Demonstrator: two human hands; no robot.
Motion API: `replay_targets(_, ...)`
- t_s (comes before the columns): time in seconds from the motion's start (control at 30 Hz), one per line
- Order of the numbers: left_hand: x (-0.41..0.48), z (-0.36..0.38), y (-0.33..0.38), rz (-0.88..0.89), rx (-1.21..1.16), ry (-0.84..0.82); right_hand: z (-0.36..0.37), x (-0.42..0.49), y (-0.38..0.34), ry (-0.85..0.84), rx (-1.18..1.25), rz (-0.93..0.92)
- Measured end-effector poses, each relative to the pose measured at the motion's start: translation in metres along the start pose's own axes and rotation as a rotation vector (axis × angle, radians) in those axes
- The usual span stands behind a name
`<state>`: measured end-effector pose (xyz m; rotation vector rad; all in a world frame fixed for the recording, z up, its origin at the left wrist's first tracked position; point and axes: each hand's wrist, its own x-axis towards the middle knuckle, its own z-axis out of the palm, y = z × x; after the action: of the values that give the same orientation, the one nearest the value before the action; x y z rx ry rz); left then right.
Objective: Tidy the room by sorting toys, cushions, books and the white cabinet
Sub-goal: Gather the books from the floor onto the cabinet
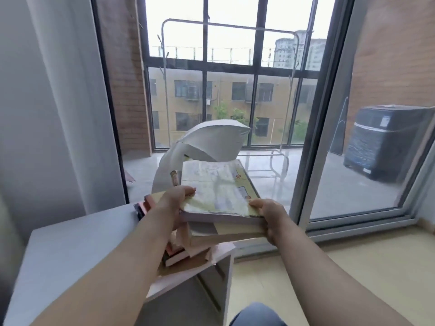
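While the books are held up, sorting them is the step in hand.
Gripping the stack's near corners, the left hand and right hand hold it above the white cabinet; lowering it level seems next.

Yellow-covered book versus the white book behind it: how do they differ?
The yellow-covered book lies closed and flat; the white book is open, its pages arched upward. The left hand and right hand pinch the yellow-covered book; neither visibly holds the white book. Both look soft-covered.
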<state>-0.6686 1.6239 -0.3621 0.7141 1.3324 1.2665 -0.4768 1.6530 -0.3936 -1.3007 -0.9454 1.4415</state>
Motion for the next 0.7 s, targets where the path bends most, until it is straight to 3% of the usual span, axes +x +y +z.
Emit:
replay_targets(0.2,0.032,-0.062,-0.025,-0.063,-0.059,0.142,0.057,0.024,0.018,-0.066,-0.157,-0.001)
replay_targets(0.43,0.056,-0.067,-0.033,-0.033,0.063,0.22,0.069,0.045,0.04,-0.063,-0.126,-0.001)
replay_targets(0.53,0.069,-0.063,-0.031,0.041,0.352,0.262,0.069,0.05,0.044,-0.046,-0.099,0.001)
replay_targets(0.63,0.065,-0.055,-0.025,0.117,1.016,0.392,0.068,0.047,0.046,-0.018,-0.099,0.005)
replay_targets(0.7,0.056,-0.04,-0.022,0.208,1.258,0.424,0.064,0.045,0.046,-0.009,-0.085,0.008)
